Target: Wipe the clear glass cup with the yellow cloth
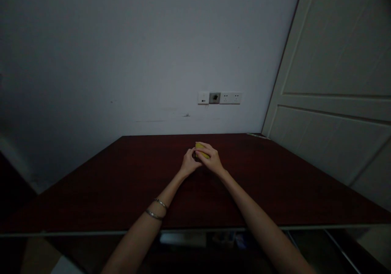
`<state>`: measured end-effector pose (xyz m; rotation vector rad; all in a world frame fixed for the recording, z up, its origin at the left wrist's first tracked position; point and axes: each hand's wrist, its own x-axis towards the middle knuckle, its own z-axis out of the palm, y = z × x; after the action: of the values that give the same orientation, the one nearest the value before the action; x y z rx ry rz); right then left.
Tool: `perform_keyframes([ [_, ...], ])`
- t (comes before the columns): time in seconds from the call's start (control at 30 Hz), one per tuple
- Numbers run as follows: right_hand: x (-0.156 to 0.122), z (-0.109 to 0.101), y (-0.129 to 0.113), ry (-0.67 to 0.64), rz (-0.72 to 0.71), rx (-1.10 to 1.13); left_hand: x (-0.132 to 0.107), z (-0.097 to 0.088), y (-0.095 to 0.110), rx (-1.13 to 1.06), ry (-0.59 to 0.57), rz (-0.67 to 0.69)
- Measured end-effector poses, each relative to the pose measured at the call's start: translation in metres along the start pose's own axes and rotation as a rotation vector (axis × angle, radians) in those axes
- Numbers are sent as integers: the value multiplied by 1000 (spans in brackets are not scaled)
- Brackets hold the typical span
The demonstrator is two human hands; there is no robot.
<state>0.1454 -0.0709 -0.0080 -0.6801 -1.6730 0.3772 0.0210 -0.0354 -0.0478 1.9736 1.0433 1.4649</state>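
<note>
A small rounded yellow object point(203, 150) is held above the dark red tabletop point(137, 176), near the middle of the head view. My right hand point(211, 158) is closed around it, fingers over the top and thumb on the near side. Close against it on the left, my left hand point(190, 163) has its fingers curled, with the fingertips meeting the right hand's. A dark patch shows inside the left hand's curl, and what it holds there, if anything, is too small and dim to make out. Two bracelets point(155, 215) circle the left forearm.
Behind the table stands a pale wall with a row of sockets and switches point(220, 98). A white panelled door point(332, 115) borders the right side. Below the table's front edge point(91, 233), an open space holds a pale object point(183, 239) and other dim items.
</note>
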Motion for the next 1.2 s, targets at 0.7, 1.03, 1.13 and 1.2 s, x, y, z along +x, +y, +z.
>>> perform_keyframes([
  [0.7,0,4,5,71,51,-29,0,-4,8,92,-10,9],
  [1.03,12,-1,21,242,335,245,-2,1,16,-190,-63,-141],
  [1.13,8,1,11,237,221,228,0,0,20,-318,-72,-187],
  [1.2,5,2,4,212,161,196,1,0,22,-383,-61,-203],
])
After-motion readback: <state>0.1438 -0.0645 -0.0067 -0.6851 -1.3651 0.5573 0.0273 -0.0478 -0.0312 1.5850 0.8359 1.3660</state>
